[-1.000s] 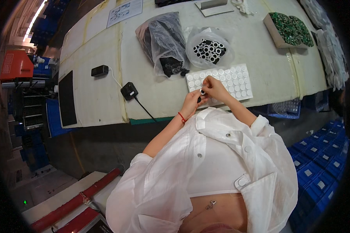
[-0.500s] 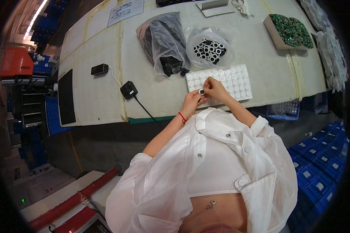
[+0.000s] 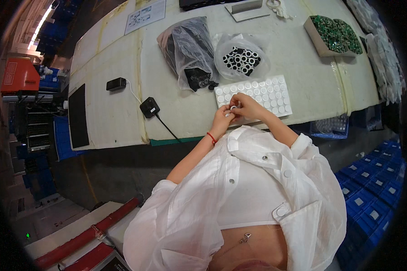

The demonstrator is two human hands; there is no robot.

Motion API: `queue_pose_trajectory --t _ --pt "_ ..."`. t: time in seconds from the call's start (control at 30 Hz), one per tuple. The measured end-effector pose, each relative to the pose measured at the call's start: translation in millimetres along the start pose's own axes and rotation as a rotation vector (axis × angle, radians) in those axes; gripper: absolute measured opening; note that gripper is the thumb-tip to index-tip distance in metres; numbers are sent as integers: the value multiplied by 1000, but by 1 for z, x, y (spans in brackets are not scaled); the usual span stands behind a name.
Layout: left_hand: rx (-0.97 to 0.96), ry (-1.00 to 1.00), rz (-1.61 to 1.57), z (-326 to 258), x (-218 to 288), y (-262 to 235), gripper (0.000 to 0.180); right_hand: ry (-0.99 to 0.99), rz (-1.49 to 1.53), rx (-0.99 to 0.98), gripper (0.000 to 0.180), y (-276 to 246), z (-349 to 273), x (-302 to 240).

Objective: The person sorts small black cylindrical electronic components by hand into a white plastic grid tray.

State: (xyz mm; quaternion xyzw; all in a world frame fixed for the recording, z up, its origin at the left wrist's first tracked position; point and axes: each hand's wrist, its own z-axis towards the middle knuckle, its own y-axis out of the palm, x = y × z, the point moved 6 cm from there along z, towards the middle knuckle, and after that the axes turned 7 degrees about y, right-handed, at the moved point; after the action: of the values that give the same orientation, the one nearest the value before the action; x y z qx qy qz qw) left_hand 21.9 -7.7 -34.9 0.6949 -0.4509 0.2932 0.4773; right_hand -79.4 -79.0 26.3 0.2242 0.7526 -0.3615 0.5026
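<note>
Over the near left edge of the white tray my two hands meet. My left hand, a red cord at its wrist, pinches a small white ring-shaped part with a dark centre. The fingers of my right hand close on the same part from the other side and partly cover it. Rows of round white pieces fill the tray. Behind it an open clear bag holds many black-and-white ring parts. Left of that lies a bag of small black pieces.
A box of green circuit boards stands at the far right. Left on the table are a black adapter with its cable, a small black box and a black mat. Blue crates are stacked at the lower right.
My right fingers have moved slightly down and left, closing over the small ring part, which now shows less. My left hand stays nearly where it was.
</note>
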Motion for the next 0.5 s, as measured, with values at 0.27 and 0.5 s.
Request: queue_pose_trajectory --t 0.27,0.5 --pt "-92 19 91 -7 20 8 33 62 -213 -253 20 -6 23 6" --pt "7 4 -271 -8 31 -5 31 143 729 548 24 -80 30 12"
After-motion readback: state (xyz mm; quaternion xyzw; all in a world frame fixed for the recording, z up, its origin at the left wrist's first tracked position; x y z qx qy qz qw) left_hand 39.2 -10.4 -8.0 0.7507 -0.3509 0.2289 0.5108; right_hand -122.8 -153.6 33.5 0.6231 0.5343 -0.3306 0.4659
